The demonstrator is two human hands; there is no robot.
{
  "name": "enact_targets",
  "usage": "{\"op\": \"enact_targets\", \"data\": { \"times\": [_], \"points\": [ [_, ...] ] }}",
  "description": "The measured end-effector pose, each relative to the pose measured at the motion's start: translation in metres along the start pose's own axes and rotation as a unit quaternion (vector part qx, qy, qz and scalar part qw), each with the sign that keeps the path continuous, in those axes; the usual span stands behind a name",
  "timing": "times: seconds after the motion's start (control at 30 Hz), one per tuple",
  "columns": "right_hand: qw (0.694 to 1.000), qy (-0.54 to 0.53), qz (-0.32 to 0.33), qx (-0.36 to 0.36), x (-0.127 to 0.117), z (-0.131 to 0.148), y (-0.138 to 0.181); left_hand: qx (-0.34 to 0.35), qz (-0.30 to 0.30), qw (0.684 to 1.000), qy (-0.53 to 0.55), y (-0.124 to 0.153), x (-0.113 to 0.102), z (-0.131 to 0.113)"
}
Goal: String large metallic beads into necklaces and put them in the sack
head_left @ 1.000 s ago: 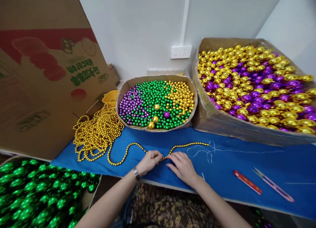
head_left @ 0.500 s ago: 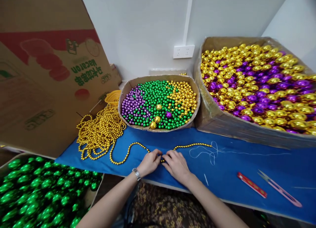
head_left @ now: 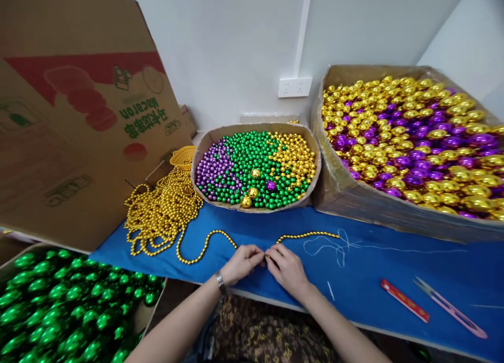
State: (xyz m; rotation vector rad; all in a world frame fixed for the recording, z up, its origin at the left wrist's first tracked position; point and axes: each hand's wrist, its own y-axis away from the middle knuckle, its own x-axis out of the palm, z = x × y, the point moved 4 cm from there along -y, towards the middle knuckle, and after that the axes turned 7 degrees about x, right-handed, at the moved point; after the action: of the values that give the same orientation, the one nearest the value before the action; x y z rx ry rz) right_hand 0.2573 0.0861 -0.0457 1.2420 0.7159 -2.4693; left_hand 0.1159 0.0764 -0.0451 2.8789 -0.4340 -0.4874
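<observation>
A strand of small gold beads (head_left: 205,250) lies on the blue table cover (head_left: 378,266) and runs from a heaped gold coil (head_left: 163,211) at the left to a loose white thread (head_left: 334,245) on the right. My left hand (head_left: 241,263), with a watch on its wrist, and my right hand (head_left: 286,268) meet at the front edge. Both pinch the strand between their fingertips, a finger's width apart.
A round cardboard tray (head_left: 255,166) holds purple, green and gold beads. A large box (head_left: 409,142) of bigger gold and purple balls stands at the right, a box of green balls (head_left: 66,305) at lower left. A red ruler (head_left: 405,300) and pink snips (head_left: 449,306) lie right.
My hands stay pinched on the strand and have barely moved on the table. The camera has tilted slightly, so everything sits a little lower and further right in the view.
</observation>
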Motion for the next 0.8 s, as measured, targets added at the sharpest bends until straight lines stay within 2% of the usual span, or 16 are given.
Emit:
{"op": "enact_targets", "data": {
  "times": [0.1, 0.17, 0.53, 0.8],
  "points": [
    [1.0, -0.019, -0.005, 0.004, -0.002, -0.002, 0.001, -0.063, -0.006, 0.986, 0.151, 0.0, 0.007, 0.004],
    [0.999, -0.035, 0.002, 0.002, -0.004, -0.002, 0.001, -0.077, -0.008, 0.98, 0.186, 0.0, 0.008, 0.003],
    [0.995, -0.098, 0.02, -0.009, -0.014, -0.004, 0.002, -0.113, 0.013, 0.953, 0.28, 0.0, 0.009, -0.003],
    [0.996, -0.086, -0.033, -0.005, -0.018, -0.004, 0.004, -0.111, 0.012, 0.949, 0.296, 0.0, 0.011, -0.005]
  ]
}}
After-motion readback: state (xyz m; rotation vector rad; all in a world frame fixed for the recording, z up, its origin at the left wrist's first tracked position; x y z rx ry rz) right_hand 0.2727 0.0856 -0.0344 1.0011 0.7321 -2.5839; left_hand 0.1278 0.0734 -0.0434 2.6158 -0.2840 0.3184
